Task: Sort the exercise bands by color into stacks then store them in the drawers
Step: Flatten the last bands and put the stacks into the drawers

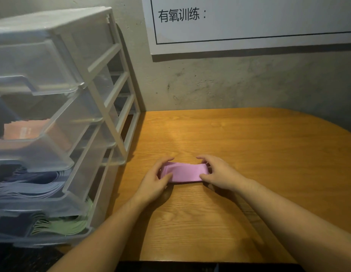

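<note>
While it lies flat on the wooden table (249, 146), the stack of pink bands (185, 172) is gripped at both ends: the left hand (154, 183) curls fingers and thumb round its left end, and the right hand (219, 173) pinches its right end the same way. To the left stands a clear plastic drawer unit (59, 118) with its drawers pulled out, holding orange bands (31, 129), purple bands (33, 185) and green bands (64, 222) on separate levels. A white poster (249, 24) hangs on the wall behind.
</note>
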The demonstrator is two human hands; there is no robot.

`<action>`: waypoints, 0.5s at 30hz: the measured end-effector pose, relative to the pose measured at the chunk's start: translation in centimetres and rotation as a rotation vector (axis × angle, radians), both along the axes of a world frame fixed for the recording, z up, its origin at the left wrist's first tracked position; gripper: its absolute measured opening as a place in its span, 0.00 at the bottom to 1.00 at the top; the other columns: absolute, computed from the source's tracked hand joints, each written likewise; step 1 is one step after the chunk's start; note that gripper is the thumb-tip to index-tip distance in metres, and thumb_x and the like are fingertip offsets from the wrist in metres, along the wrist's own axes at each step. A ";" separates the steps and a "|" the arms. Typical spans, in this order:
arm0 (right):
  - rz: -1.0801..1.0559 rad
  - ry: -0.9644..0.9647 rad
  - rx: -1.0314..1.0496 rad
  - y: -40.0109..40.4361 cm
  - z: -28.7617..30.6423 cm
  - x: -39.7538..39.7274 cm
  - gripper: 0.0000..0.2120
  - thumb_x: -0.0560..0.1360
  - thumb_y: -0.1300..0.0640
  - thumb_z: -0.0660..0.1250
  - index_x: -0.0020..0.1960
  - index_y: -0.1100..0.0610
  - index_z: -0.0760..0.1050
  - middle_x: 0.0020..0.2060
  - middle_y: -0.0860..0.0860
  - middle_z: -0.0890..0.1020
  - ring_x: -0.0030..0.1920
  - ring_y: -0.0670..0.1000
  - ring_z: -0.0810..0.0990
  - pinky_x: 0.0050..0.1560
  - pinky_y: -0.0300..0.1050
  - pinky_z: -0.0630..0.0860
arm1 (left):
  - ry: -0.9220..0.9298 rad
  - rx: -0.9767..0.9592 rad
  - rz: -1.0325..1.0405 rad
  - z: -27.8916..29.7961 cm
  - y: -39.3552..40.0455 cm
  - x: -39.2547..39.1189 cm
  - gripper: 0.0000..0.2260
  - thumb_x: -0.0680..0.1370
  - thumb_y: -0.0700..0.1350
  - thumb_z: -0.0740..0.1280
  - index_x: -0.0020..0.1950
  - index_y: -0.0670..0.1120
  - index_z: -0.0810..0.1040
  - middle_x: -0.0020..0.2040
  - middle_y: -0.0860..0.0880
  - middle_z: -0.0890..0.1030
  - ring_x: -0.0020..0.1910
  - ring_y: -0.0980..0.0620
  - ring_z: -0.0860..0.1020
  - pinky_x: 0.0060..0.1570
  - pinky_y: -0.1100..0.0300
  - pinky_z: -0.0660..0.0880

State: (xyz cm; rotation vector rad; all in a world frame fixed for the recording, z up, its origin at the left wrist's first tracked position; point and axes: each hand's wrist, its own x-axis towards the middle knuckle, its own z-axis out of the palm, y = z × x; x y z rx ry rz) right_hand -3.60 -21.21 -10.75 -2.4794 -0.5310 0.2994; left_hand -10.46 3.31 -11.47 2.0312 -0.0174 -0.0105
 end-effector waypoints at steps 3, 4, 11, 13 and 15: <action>0.078 -0.078 -0.006 -0.7 -0.1 -0.1 0.30 0.73 0.52 0.75 0.73 0.48 0.71 0.59 0.44 0.72 0.61 0.42 0.67 0.66 0.41 0.67 | 0.024 0.097 -0.030 0.3 0.7 -0.9 0.26 0.80 0.43 0.68 0.70 0.69 0.67 0.61 0.63 0.73 0.62 0.68 0.72 0.61 0.71 0.68; 0.104 -0.113 -0.021 -0.9 -0.1 -0.2 0.27 0.73 0.50 0.75 0.71 0.48 0.73 0.57 0.43 0.70 0.60 0.41 0.65 0.64 0.39 0.65 | 0.030 0.134 -0.038 0.3 0.9 -1.2 0.26 0.80 0.44 0.68 0.71 0.68 0.66 0.61 0.64 0.73 0.61 0.69 0.72 0.60 0.71 0.68; 0.158 -0.092 0.023 -2.1 -0.9 -1.1 0.13 0.72 0.46 0.73 0.55 0.42 0.78 0.58 0.38 0.77 0.58 0.39 0.74 0.61 0.43 0.72 | -0.071 0.372 -0.101 -0.6 1.2 -2.1 0.24 0.79 0.37 0.67 0.73 0.55 0.72 0.64 0.62 0.75 0.62 0.68 0.71 0.67 0.68 0.68; 0.092 0.012 0.094 -2.0 -0.9 -1.5 0.11 0.73 0.53 0.73 0.50 0.41 0.75 0.46 0.39 0.81 0.45 0.38 0.78 0.49 0.44 0.74 | -0.068 0.384 -0.087 -0.8 1.1 -1.8 0.21 0.79 0.39 0.66 0.70 0.56 0.74 0.62 0.62 0.77 0.61 0.65 0.74 0.66 0.62 0.70; 0.016 0.085 0.168 -1.5 -0.8 -2.0 0.17 0.73 0.58 0.73 0.50 0.42 0.69 0.40 0.44 0.80 0.39 0.47 0.81 0.41 0.51 0.77 | -0.032 0.369 -0.069 -1.1 0.9 -1.4 0.17 0.79 0.41 0.66 0.66 0.56 0.74 0.59 0.60 0.79 0.59 0.61 0.76 0.64 0.56 0.73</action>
